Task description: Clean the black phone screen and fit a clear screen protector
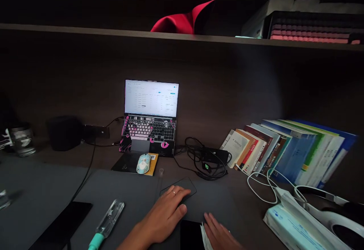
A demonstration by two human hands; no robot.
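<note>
My left hand (169, 216), with a ring on one finger, lies palm down with its fingers stretched out. Its fingertips overlap a thin rectangular sheet with a dark outline (191, 184), whose kind I cannot make out. At the bottom, my right hand (220, 233) has its fingers together over a white tissue (206, 238), which shows along both sides of the hand. Left of the tissue, touching its edge, lies a flat black slab like a phone (191, 235), partly cut off by the frame. A clear bottle with a mint cap (109, 219) lies left of my left hand.
Behind stands an open laptop (148, 128), with a patterned mouse (143, 164) before it. Black cables and a power adapter (214, 155) lie right of it. Leaning books (284, 151), a tissue pack (290, 223) and white headphones (332, 219) fill the right side. A shelf (113, 33) hangs overhead.
</note>
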